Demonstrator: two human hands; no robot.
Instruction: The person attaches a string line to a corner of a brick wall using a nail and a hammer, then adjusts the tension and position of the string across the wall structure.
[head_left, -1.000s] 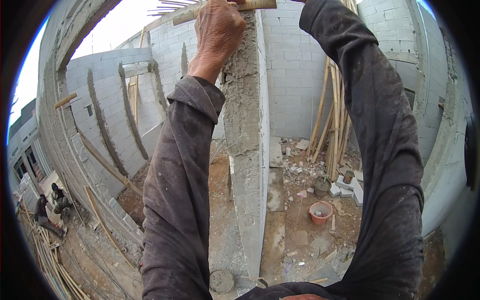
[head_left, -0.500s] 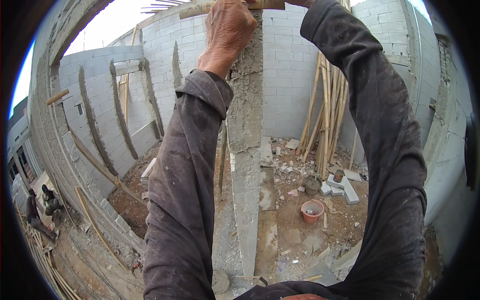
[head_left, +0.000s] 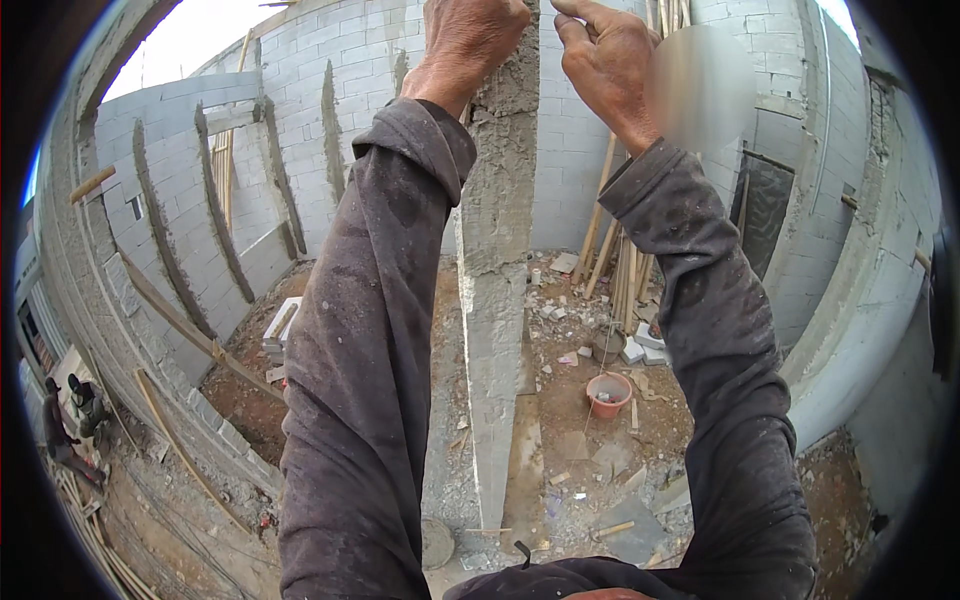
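Note:
I look down from high up along a rough grey concrete column (head_left: 495,330). Both arms, in dark dusty sleeves, reach up to its top. My left hand (head_left: 470,40) is a closed fist pressed against the left side of the column's top; the upper frame edge cuts off whatever it grips. My right hand (head_left: 608,62) hovers just right of the column top. Its thumb and forefinger are drawn together and the other fingers are curled. I cannot make out anything between them.
Grey block walls (head_left: 300,90) enclose a dirt floor far below. On the floor are an orange bucket (head_left: 608,392), rubble and loose blocks (head_left: 640,345). Wooden poles (head_left: 620,260) lean in the far corner. Two people (head_left: 70,420) crouch outside at the lower left.
My right hand has come down into view beside the column top. The wooden strip my left hand gripped has slipped out of the top edge of the picture.

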